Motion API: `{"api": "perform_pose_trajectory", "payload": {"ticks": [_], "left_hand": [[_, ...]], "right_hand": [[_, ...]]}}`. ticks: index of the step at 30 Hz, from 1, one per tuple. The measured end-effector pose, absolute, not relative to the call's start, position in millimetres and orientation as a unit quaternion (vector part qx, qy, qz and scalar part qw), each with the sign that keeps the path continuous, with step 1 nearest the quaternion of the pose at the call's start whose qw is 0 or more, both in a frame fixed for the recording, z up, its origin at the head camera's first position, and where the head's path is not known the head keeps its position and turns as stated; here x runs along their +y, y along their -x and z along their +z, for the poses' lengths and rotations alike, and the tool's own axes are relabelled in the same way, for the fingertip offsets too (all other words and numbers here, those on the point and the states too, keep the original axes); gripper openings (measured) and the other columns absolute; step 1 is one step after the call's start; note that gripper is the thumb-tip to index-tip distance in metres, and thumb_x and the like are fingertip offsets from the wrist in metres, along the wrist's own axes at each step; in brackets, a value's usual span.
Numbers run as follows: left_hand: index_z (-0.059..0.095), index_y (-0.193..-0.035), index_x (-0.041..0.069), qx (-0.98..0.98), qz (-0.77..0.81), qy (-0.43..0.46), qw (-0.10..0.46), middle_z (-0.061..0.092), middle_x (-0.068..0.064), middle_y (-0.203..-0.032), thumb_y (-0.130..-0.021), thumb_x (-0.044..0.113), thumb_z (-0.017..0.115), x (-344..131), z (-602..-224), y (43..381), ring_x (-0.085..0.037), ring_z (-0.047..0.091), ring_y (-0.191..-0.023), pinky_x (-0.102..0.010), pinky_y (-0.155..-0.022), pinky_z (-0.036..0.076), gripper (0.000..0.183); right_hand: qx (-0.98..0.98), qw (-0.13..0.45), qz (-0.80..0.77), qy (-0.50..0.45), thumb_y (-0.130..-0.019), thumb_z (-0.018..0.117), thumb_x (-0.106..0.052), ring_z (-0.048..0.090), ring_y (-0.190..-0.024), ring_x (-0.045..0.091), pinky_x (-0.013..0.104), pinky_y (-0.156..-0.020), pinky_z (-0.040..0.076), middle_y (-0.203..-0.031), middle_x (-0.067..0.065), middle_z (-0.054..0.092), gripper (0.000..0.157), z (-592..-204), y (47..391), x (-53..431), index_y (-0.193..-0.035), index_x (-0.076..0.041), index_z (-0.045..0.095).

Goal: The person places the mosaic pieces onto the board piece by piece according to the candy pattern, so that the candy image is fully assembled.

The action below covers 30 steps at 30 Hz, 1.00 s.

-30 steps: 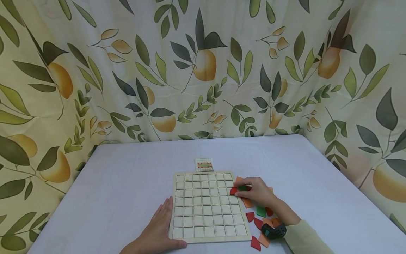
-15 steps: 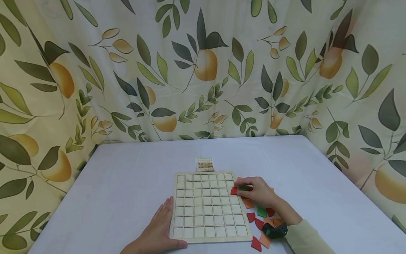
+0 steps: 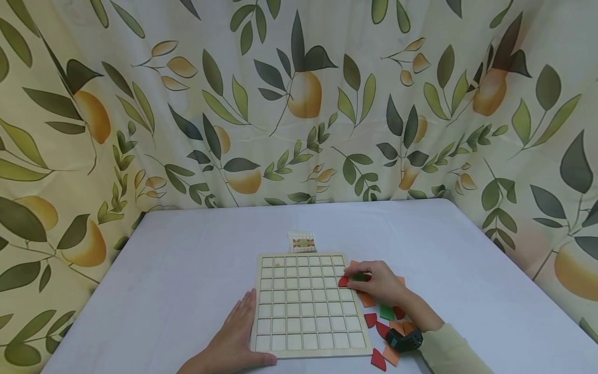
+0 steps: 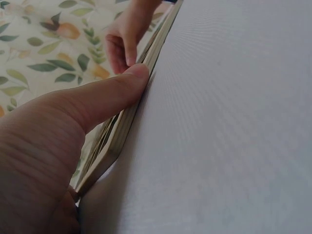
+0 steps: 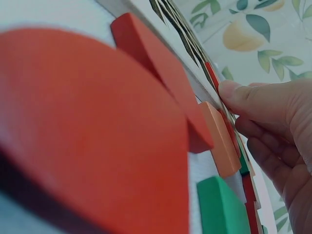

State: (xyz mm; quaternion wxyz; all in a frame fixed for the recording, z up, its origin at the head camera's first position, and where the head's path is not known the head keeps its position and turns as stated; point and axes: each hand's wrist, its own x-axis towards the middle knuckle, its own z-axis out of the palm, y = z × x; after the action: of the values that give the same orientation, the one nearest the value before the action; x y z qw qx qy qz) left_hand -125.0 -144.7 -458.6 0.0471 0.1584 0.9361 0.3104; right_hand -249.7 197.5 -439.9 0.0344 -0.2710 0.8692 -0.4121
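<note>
The wooden grid board (image 3: 299,296) lies flat on the table. My left hand (image 3: 233,332) rests against the board's left side with straight fingers, its thumb along the near edge; in the left wrist view the thumb (image 4: 112,92) presses on that edge. At the board's upper right edge, my right hand (image 3: 380,283) pinches a red quarter-circle tile (image 3: 343,281) between thumb and fingers. A green tile (image 3: 358,278) shows just beyond the red one, partly hidden by the fingers. Close to the right wrist camera, a red tile (image 5: 97,126) looms large.
Loose red tiles (image 3: 370,320), orange tiles (image 3: 391,355) and a green tile (image 3: 386,312) lie along the board's right side, some under the right forearm. A small pattern card (image 3: 302,242) touches or nearly touches the far edge. A leaf-and-fruit curtain (image 3: 299,104) hangs behind the table.
</note>
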Motion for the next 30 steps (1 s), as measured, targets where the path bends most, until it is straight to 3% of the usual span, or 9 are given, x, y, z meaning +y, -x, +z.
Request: {"api": "perform_pose_trajectory", "payload": {"ticks": [19, 26, 30], "left_hand": [[0.001, -0.145, -0.004, 0.931, 0.315, -0.18, 0.039, 0.006, -0.018, -0.151, -0.06, 0.073, 0.064, -145, -456, 123, -0.027, 0.003, -0.138, -0.027, -0.106, -0.006, 0.131], [0.002, -0.145, -0.003, 0.932, 0.316, -0.173, 0.039, 0.006, -0.016, -0.152, -0.06, 0.074, 0.064, -146, -458, 123, -0.026, 0.003, -0.138, -0.012, -0.099, -0.013, 0.131], [0.001, -0.145, -0.004, 0.93, 0.32, -0.174, 0.038, 0.006, -0.017, -0.151, -0.06, 0.073, 0.065, -146, -459, 123, -0.027, 0.003, -0.138, -0.011, -0.098, -0.014, 0.131]], "right_hand": [[0.874, 0.033, -0.422, 0.24, -0.08, 0.073, -0.023, 0.059, -0.097, 0.018, 0.037, -0.084, 0.049, -0.1, -0.003, 0.066, 0.026, -436, 249, 208, -0.102, -0.01, 0.07], [0.883, 0.025, -0.415, 0.218, -0.078, 0.074, -0.023, 0.059, -0.098, 0.018, 0.041, -0.085, 0.048, -0.102, -0.003, 0.066, 0.027, -436, 249, 218, -0.104, -0.013, 0.071], [0.891, 0.015, -0.408, 0.2, -0.079, 0.074, -0.02, 0.057, -0.103, 0.023, 0.046, -0.086, 0.046, -0.103, -0.001, 0.066, 0.027, -433, 249, 223, -0.105, -0.012, 0.07]]}}
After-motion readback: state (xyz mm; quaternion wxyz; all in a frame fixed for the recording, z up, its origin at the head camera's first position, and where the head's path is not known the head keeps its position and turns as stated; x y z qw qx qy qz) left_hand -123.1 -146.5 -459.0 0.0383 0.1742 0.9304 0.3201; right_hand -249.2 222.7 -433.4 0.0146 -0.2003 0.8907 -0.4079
